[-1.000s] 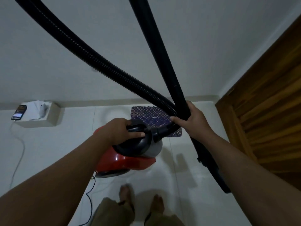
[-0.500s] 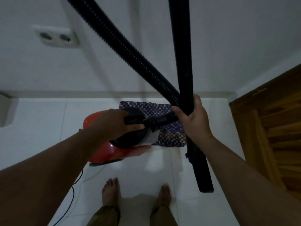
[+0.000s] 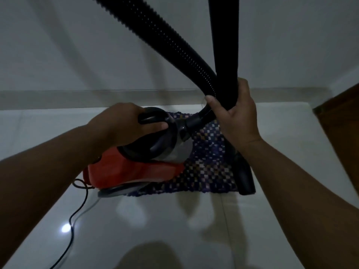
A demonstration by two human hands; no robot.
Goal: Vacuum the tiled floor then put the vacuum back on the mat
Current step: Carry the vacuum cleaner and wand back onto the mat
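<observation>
A person's left hand [image 3: 124, 123] curls round the black carry handle [image 3: 153, 116] of a red canister vacuum [image 3: 134, 171] at the centre of the frame, while the right hand [image 3: 236, 117], right of centre, clamps the rigid black wand [image 3: 225, 45] and the ribbed hose [image 3: 165, 35] together in one grip. Both grips are tight on their loads, neither hand apart. The vacuum hangs tilted, nose toward the back wall, its front end over the near left part of a chequered purple mat [image 3: 206, 167] and its rear out over the glossy tiled floor [image 3: 174, 230]; whether its base touches the floor cannot be told. The open end of the wand [image 3: 245, 181] sits at the mat's lower right corner. A dark power cord [image 3: 77, 214] trails from the machine's rear down to the lower left of the frame.

The canister looks a hard plastic shell with real weight toward the motor end, so the top handle seems the sound place to carry it. The wand is stiff and will swing as one piece, whereas the hose is springy and likely to tug back if let go. The polished tile appears slippery under wheels; the woven mat should give more hold. The trailing cord could snag as the machine is set down.
</observation>
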